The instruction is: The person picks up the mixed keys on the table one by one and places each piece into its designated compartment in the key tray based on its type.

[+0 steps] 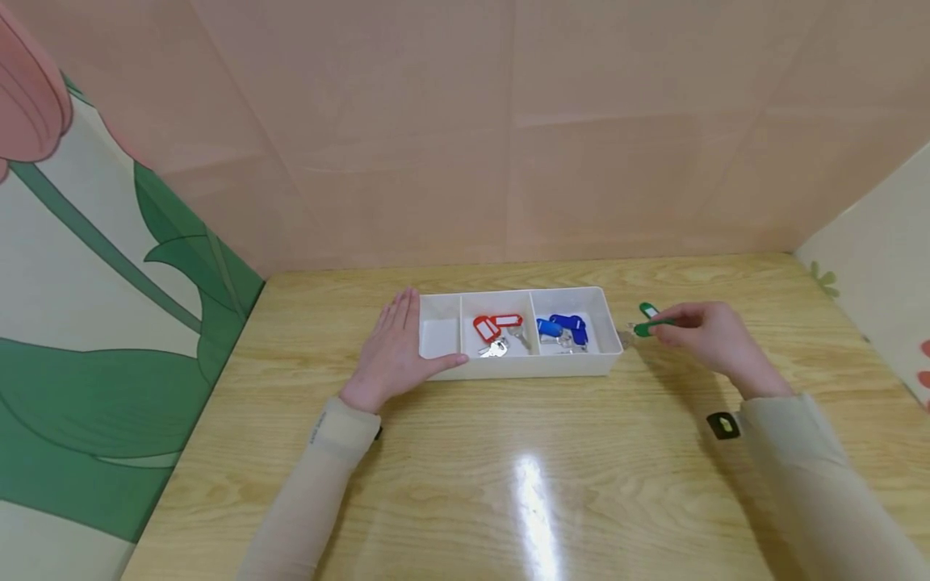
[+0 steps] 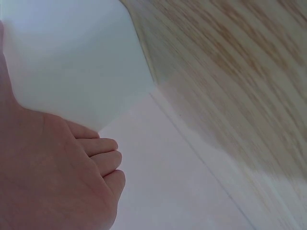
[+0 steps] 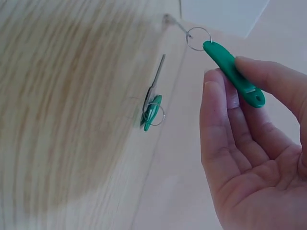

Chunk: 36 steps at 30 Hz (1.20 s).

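A white three-compartment box [image 1: 508, 368] sits on the table in the head view. My left hand [image 1: 392, 343] lies against its left end, fingers straight and thumb along the front rim; the left wrist view shows the palm [image 2: 53, 167] beside the white wall. Between thumb and fingers, my right hand [image 1: 701, 335] pinches a green key tag [image 3: 230, 72], with a key [image 3: 175, 24] hanging from its ring just right of the box. Another green key tag [image 1: 648, 310] with a key lies on the table behind that hand.
Red key tags [image 1: 487, 328] with keys lie in the middle compartment, blue key tags [image 1: 567, 321] with keys in the right one. The left compartment [image 1: 439, 337] shows its bare floor. A pinkish wall [image 1: 436, 161] stands behind the wooden table [image 1: 450, 468], with patterned panels at both sides.
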Tool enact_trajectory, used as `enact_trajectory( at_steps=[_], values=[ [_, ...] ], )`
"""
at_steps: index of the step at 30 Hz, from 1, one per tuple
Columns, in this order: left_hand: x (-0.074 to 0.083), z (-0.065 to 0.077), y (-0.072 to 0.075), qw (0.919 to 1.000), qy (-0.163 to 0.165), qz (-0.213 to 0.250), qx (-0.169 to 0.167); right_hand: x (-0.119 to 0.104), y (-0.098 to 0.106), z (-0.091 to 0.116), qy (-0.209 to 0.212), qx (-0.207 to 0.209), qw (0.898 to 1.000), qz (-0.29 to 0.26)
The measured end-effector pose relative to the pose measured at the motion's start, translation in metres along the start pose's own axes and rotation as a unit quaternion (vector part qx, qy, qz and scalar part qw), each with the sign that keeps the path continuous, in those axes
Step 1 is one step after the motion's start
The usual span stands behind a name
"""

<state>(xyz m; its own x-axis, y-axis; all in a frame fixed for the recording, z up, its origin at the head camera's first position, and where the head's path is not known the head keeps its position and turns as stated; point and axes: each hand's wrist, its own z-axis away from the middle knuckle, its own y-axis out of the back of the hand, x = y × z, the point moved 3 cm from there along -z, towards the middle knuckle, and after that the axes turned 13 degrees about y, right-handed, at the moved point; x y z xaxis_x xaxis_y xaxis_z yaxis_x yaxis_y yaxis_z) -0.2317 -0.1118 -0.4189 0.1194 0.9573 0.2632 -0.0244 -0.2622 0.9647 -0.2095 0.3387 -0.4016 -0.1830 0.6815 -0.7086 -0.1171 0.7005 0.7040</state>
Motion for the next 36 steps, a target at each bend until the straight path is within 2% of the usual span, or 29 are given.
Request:
enact_trajectory(
  at_steps=[10, 29, 36],
  values=[
    [0.0, 0.0, 0.001, 1.0, 0.0, -0.002, 0.0, -0.004, -0.001, 0.0, -0.003, 0.021, 1.0, -0.004],
    [0.001, 0.0, 0.0, 1.0, 0.002, -0.004, -0.002, -0.016, 0.005, 0.007, 0.005, 0.096, 0.995, -0.013],
    [0.0, 0.0, -0.001, 1.0, 0.001, -0.002, 0.001, -0.017, 0.006, 0.009, 0.004, 0.106, 0.994, -0.012]
  ],
)
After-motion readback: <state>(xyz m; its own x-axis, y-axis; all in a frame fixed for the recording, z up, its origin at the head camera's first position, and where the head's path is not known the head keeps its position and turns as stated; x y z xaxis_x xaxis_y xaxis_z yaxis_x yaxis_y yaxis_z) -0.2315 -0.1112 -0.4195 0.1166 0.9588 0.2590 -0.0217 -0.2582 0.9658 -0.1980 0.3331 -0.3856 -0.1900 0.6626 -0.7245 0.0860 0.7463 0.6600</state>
